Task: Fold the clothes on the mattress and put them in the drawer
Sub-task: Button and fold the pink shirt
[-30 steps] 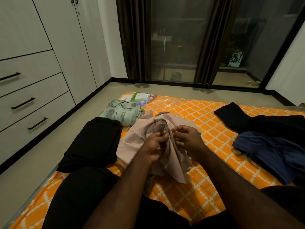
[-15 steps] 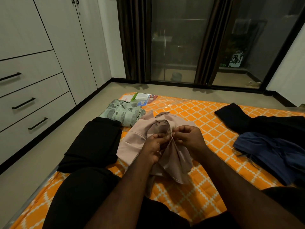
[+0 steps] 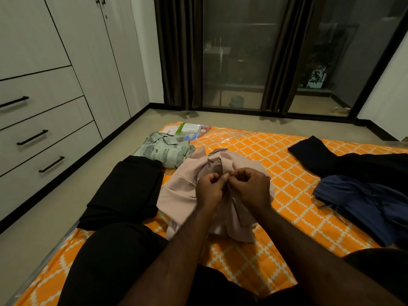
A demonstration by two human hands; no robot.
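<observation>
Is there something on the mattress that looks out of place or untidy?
Nothing is damaged. The blue garment and the black garment behind it lie crumpled on the mattress, right side, unlike the folded green shirt. The left hand and right hand pinch the bunched pink garment.

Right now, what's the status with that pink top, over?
Left hand and right hand both pinching pink top, bunched, not yet folded. Folded black garment and green shirt beside it. Drawers shut.
</observation>
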